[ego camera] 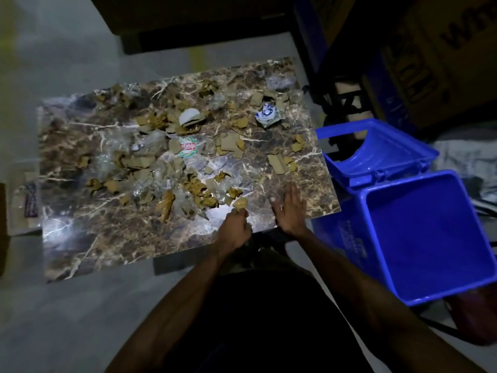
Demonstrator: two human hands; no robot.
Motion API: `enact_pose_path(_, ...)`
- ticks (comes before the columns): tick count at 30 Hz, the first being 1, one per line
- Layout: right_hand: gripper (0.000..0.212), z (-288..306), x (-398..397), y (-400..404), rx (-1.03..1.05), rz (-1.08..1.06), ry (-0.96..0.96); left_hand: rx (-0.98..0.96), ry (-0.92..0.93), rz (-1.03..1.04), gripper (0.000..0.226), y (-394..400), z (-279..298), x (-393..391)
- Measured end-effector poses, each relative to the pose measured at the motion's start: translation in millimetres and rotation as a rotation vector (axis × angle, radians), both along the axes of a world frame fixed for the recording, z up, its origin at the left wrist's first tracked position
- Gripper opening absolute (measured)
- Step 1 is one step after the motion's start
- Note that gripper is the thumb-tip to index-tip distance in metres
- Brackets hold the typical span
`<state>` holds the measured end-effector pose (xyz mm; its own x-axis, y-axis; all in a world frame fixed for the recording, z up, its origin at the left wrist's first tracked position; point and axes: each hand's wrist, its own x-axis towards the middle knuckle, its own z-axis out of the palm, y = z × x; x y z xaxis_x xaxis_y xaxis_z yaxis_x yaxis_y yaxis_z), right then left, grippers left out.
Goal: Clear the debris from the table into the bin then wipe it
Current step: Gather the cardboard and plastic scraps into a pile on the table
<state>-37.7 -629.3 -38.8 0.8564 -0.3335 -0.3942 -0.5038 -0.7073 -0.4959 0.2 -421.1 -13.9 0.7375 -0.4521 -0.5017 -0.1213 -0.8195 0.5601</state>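
A brown marble-patterned table (88, 238) is strewn with debris: several torn cardboard scraps (278, 162), clear plastic wrap (158, 141), a round printed label (187, 147) and a crumpled blue-and-white wrapper (267, 115). My left hand (234, 228) is at the near edge, its fingers curled, pinching a cardboard piece (240, 203). My right hand (290, 208) lies flat and open on the tabletop just right of it, fingers straight. An open blue bin (435, 238) stands right of the table, its lid (376, 149) hanging back.
Large cardboard boxes (443, 63) stand at the back right behind the bin. More dark boxes (188, 20) sit beyond the far table edge. Grey floor (67, 319) surrounds the table on the left and near side. The scene is dim.
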Motion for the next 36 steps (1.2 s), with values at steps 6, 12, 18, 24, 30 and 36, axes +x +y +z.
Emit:
enact_pose_path(6,0.077,-11.5,28.0,38.9,0.117,0.190,-0.031,-0.063,0.006,0.106,0.048,-11.4,-2.5,16.9)
enact_pose_path(12,0.064,14.6,21.1,-2.1,0.245,-0.038,-0.304,-0.085,-0.030,0.263,0.045,-6.8,2.8,35.2)
enact_pose_path(18,0.081,-4.4,51.7,-59.2,0.090,-0.026,-0.058,-0.011,0.041,0.287,0.040,-41.8,-1.2,33.9)
enact_pose_path(24,0.074,-13.2,60.7,-48.8,0.225,0.344,-0.060,0.005,0.043,0.320,0.026,-101.5,-2.9,33.7)
enact_pose_path(30,0.062,-4.7,65.5,-115.9,0.303,0.112,-0.229,0.000,0.039,0.388,0.047,-123.4,-6.3,38.8)
enact_pose_path(36,0.074,-16.8,109.9,-145.1,0.077,0.176,-0.069,0.016,-0.002,0.324,0.056,-144.4,18.3,52.5)
